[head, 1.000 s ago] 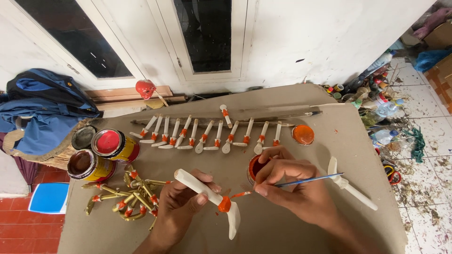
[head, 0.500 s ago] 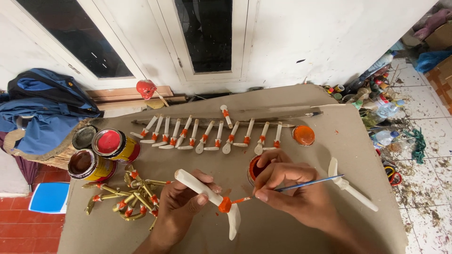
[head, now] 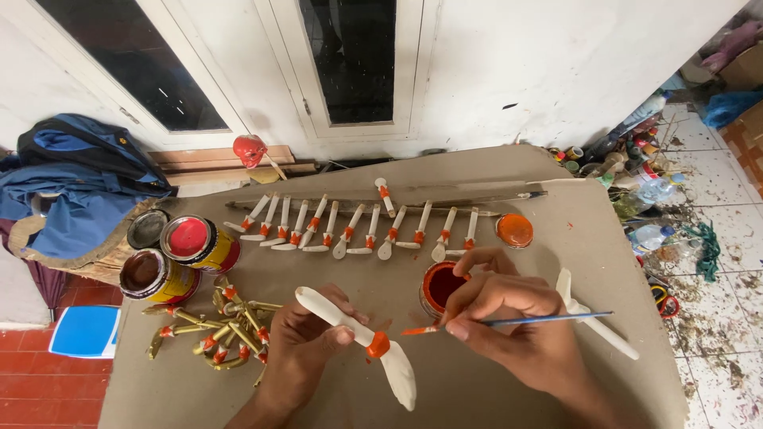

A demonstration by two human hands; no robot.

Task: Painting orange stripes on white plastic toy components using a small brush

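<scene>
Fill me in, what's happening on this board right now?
A person is painting orange bands on white paddle-shaped pieces. The left hand holds one white piece with an orange band at its middle. The right hand holds a thin brush, its orange tip pointing at that band. An open pot of orange paint sits just behind. A row of banded pieces lies further back, and paint cans stand at the left.

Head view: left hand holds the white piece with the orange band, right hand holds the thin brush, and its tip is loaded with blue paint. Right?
Not quite. The head view shows orange paint on the tip of the brush, not blue. The rest stands: the left hand holds the white piece with the orange band, and the right hand holds the brush.
</scene>
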